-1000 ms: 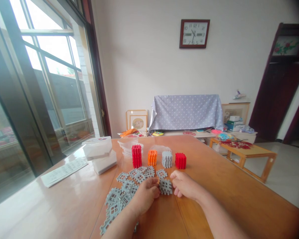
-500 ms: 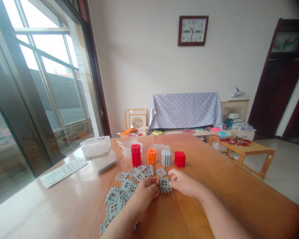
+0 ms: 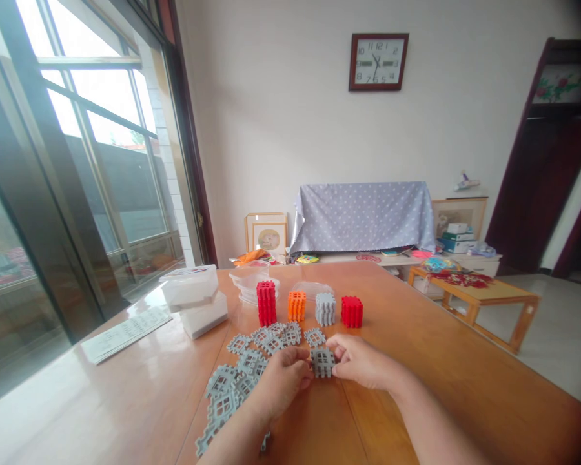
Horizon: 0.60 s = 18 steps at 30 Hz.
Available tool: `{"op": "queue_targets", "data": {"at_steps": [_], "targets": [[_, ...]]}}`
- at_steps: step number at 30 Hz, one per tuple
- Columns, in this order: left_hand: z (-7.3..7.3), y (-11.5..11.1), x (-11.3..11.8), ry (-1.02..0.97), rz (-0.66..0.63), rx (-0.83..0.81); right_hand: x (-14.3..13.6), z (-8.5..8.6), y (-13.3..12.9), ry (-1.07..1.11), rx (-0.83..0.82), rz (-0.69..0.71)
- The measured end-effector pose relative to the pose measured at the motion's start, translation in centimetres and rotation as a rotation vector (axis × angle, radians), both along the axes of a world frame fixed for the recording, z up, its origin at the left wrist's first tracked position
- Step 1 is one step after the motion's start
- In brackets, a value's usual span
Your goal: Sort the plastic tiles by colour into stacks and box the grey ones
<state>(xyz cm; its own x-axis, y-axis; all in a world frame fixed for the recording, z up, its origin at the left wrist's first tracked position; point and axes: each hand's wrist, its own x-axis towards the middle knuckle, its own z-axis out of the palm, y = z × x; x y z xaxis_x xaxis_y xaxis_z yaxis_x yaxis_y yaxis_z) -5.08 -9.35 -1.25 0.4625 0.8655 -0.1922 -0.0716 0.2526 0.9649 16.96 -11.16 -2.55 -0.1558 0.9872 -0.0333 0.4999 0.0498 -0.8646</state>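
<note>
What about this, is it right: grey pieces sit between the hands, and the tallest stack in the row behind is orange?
Wrong on colour: in the head view the tallest is the leftmost red stack. Grey pieces do sit between the left hand and right hand.

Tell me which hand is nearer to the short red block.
Right. The right hand is on the near side of the short red block; the left hand is farther off, on the near side and to its left.

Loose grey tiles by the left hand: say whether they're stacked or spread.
Spread: the grey tiles lie partly overlapping at different angles on the table, not squared into one column like the tall red stack.
</note>
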Motion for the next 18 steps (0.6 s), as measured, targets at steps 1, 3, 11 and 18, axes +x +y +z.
{"op": "queue_targets", "data": {"at_steps": [1,3,11,18], "targets": [[-0.2,0.2,0.0,-0.004,0.001,0.007,0.1,0.0,-0.1,-0.005,-0.003,-0.001],[-0.6,0.7,0.0,-0.023,0.022,0.044,0.4,0.0,0.0,-0.030,0.015,-0.037],[-1.4,3.6,-1.6,0.186,0.190,0.314,0.5,-0.9,2.1,-0.034,0.170,-0.315],[-1.1,4.4,-2.8,0.311,0.299,0.457,-0.4,0.3,3.3,-0.222,0.162,-0.390]]}}
